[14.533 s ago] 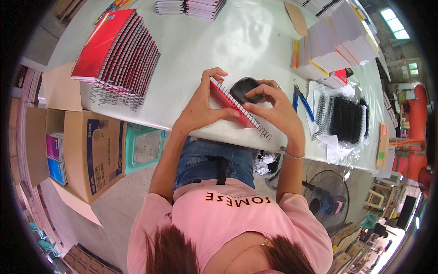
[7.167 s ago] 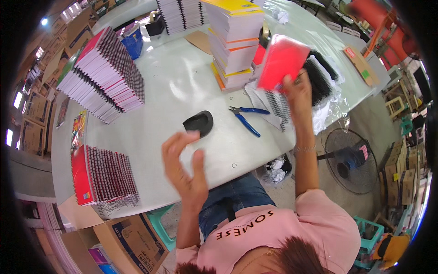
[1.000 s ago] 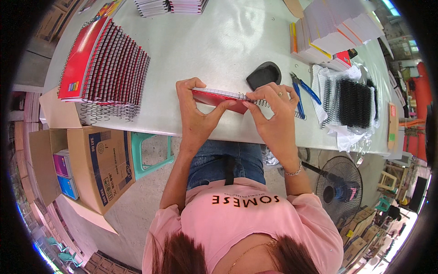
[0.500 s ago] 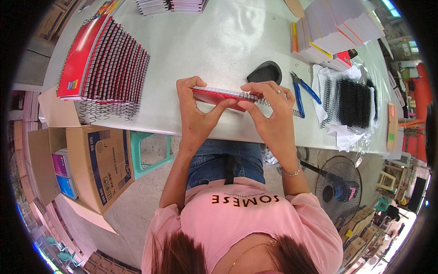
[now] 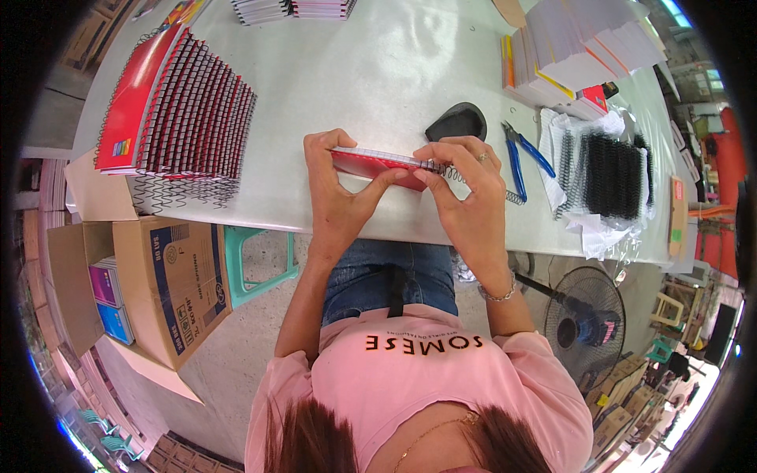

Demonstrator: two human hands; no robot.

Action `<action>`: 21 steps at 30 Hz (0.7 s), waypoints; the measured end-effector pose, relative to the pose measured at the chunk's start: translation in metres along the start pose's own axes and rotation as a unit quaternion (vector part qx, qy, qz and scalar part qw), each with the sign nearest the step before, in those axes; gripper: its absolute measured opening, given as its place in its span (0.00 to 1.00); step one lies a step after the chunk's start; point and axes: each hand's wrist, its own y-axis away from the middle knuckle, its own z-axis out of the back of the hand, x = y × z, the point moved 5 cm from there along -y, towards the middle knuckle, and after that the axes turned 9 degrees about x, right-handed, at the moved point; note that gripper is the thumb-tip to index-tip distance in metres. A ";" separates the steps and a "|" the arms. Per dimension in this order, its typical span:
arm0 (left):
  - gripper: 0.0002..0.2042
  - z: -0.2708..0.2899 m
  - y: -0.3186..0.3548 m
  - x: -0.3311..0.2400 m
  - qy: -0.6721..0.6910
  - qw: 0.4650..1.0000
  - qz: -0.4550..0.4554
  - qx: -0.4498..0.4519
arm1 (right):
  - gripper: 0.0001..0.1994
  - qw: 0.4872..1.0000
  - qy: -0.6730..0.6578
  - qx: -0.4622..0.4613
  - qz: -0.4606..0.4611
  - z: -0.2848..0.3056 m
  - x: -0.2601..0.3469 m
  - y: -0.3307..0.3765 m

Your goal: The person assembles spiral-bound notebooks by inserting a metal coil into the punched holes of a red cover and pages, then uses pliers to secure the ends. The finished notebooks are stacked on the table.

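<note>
Head view: both hands meet on one red notebook [image 5: 367, 165], right there in the middle of the grip.
Left hand [image 5: 341, 193]: curved around the notebook's left part, thumb against the red cover, fingers over the far end – holding firm.
Right hand [image 5: 471, 185]: a narrow pinch, thumb and fingertips on the wire coil [image 5: 453, 173] at the notebook's right end; loose turns run out beneath the palm.
Just beyond the grip: a black rounded holder [image 5: 459, 124], with blue-handled cutters [image 5: 517, 169] near the right hand.
Tabletop: pale and glossy [image 5: 394, 94], bright glare ahead of the fingers.
Left of the grip: a tall stack of red notebooks [image 5: 205, 110], coil ends dangling.
Right of the grip: black coils [image 5: 611, 177] on white paper, paper blocks [image 5: 576, 55] farther off.
Room: open carton [image 5: 177, 276] and teal stool [image 5: 235, 260] leftward, a fan [image 5: 585, 315] rightward – concrete floor [image 5: 260, 339] below.
</note>
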 end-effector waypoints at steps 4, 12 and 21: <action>0.34 0.001 -0.001 -0.004 -0.023 1.000 -0.009 0.002 | 0.09 0.998 -0.050 0.006 -0.038 -0.002 -0.004 0.000; 0.34 0.001 -0.001 -0.004 -0.020 1.000 -0.011 0.003 | 0.07 0.999 0.039 0.019 -0.001 0.000 0.004 0.000; 0.33 -0.001 -0.002 -0.002 -0.008 1.000 -0.004 0.007 | 0.09 0.999 0.042 0.015 -0.017 -0.002 0.004 0.001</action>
